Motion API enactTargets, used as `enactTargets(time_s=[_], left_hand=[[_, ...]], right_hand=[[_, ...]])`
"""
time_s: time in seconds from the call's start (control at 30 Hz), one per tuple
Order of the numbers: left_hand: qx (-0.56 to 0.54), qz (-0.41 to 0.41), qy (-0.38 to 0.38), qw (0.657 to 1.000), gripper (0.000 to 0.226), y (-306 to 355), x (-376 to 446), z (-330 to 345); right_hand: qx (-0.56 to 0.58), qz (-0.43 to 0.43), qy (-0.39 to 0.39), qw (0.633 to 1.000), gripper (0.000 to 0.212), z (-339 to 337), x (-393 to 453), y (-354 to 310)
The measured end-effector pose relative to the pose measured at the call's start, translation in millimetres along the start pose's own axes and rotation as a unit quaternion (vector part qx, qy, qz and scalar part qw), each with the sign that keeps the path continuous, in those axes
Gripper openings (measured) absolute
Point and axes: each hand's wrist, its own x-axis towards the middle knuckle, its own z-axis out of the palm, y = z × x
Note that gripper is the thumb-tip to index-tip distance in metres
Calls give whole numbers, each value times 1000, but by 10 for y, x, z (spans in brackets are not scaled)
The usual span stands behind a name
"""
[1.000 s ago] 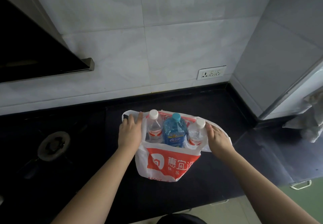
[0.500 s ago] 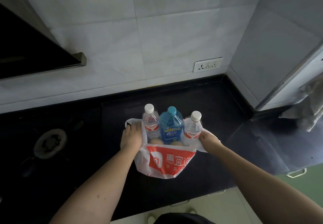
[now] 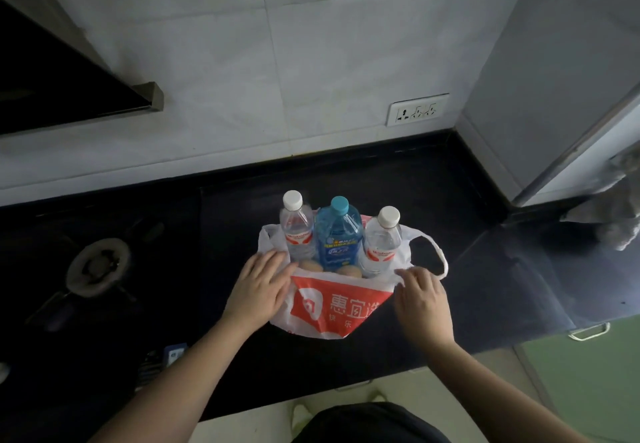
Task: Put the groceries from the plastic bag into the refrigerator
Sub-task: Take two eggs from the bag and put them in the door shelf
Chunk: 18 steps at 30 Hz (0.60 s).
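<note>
Spreading the plastic bag [image 3: 332, 307] with open, flat left hand [image 3: 259, 287] and right hand [image 3: 420, 299]; next, judging by the bared tops, grasping a bottle [image 3: 381, 245].

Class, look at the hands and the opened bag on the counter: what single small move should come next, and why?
Probably the right hand should grasp the nearest white-capped bottle. The plastic bag is already pushed down, so all three bottles stand exposed and upright, and both hands rest flat on the bag holding nothing.

Home kitchen: gas burner [image 3: 98, 267], tiled wall [image 3: 277, 62].
</note>
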Motion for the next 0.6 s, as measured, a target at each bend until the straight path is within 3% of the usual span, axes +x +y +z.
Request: enactTargets(time_s=[0.07, 0.13, 0.27, 0.43, 0.6], left_hand=[[-26, 36, -6, 999, 39, 61, -105, 52], [-54, 42, -10, 998, 37, 110, -170, 109], [-92, 77, -21, 993, 34, 177, -205, 123], [-98, 104, -30, 989, 32, 212, -295, 33], [-82, 100, -33, 991, 24, 226, -357, 86]], right_hand=[[5, -100, -14, 995, 31, 18, -128, -76], [-8, -168, -78, 983, 45, 90, -175, -172], [-61, -187, -188, 962, 64, 251, -166, -284], [-83, -252, -149, 953, 43, 274, -160, -285], [-70, -216, -193, 954, 38, 322, -213, -231]])
